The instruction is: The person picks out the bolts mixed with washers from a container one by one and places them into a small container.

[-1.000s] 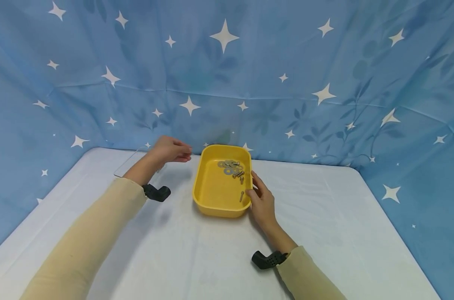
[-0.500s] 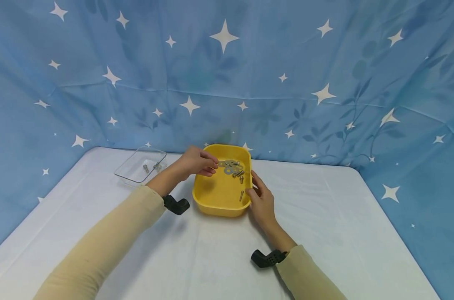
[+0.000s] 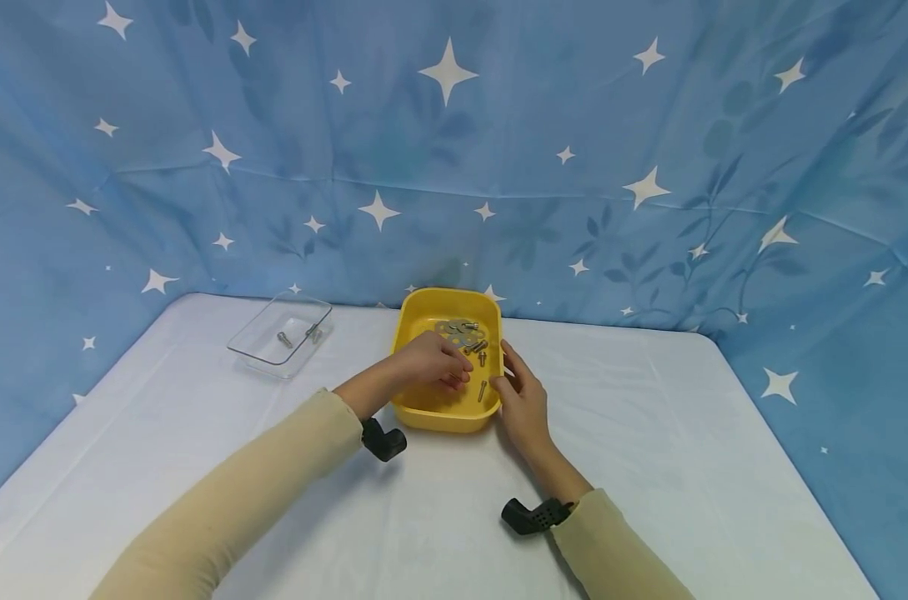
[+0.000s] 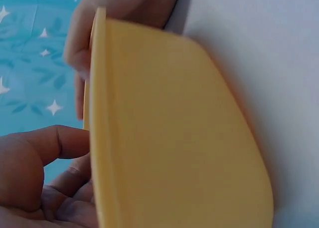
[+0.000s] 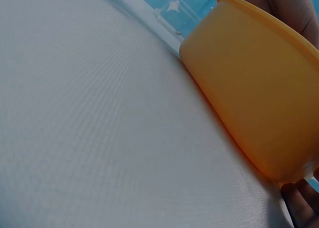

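Note:
A yellow tray [image 3: 433,417] stands on the white table, with several washers [image 3: 457,332] and screws [image 3: 482,360] in its far end. My left hand [image 3: 437,367] reaches down into the tray, fingers loosely curled over its floor beside a lone screw [image 3: 482,390]. In the left wrist view the left hand's [image 4: 35,173] thumb and fingers are apart with nothing between them, close to the tray's wall [image 4: 174,128]. My right hand [image 3: 523,400] grips the tray's right rim, thumb at the edge. One right fingertip [image 5: 301,208] shows below the tray's wall [image 5: 254,88].
A clear plastic box [image 3: 277,340] with two small screws in it sits at the back left of the white table [image 3: 649,467], also seen as the clear box [image 5: 175,8] beyond the tray. A blue star-patterned cloth [image 3: 649,125] closes off the back and sides.
My left hand has moved right from above the clear box, across the tray's left rim, and down into the tray. The right hand and the tray have stayed put.

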`<state>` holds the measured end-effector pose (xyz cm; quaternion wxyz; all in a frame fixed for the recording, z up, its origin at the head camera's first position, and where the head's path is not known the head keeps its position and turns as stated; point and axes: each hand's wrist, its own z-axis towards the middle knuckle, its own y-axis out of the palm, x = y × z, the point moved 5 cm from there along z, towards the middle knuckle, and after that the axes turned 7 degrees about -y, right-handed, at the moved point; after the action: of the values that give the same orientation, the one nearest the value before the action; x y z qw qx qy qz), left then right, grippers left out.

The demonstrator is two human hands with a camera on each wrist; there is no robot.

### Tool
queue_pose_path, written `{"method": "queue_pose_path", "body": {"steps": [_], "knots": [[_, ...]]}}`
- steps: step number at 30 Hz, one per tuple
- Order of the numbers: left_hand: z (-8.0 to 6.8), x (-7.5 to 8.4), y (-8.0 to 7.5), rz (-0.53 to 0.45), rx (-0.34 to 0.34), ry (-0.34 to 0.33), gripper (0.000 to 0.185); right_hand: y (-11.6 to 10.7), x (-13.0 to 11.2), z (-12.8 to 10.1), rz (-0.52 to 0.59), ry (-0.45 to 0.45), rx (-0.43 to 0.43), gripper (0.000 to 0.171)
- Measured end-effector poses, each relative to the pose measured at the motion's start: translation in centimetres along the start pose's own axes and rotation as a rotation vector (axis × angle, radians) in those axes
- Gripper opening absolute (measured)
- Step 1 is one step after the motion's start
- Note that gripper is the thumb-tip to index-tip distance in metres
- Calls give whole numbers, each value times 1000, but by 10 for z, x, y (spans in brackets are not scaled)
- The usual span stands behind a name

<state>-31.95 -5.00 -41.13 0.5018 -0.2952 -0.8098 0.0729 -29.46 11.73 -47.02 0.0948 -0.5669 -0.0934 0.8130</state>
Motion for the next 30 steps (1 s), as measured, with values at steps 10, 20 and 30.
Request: {"method": "queue_pose_path", "body": {"steps": [10, 20, 30], "knots": [[7, -3, 14, -80, -21, -30, 24, 1, 1, 1, 1, -7, -9, 62], [19, -5, 25, -109, -46, -86, 20, 1, 0, 0, -5, 2, -12, 61], [25, -5, 34, -215, -55, -75, 22, 0, 0, 0, 9, -14, -20, 62]]}}
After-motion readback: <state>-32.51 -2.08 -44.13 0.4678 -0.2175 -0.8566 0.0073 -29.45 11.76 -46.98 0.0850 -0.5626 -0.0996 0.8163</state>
